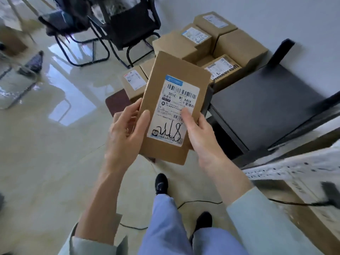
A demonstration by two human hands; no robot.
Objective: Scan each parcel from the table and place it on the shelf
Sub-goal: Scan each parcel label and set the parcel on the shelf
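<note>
Both hands hold one flat brown cardboard parcel (165, 78) in front of me, label side up. Its white shipping label (173, 111) shows barcodes and a handwritten number. My left hand (125, 133) grips the parcel's left edge, thumb on its face. My right hand (200, 133) grips the lower right edge, thumb pressing on the label. Several more brown parcels (237, 45) with labels lie stacked on a low brown table (115, 103) beyond the held one. A dark shelf board (261, 107) of a metal rack sits to the right.
Two black chairs (128, 26) stand at the back on the glossy tiled floor. A white perforated rack post (294, 168) crosses the lower right. A black cable (202, 201) runs over the floor by my feet. A white wall is behind the parcels.
</note>
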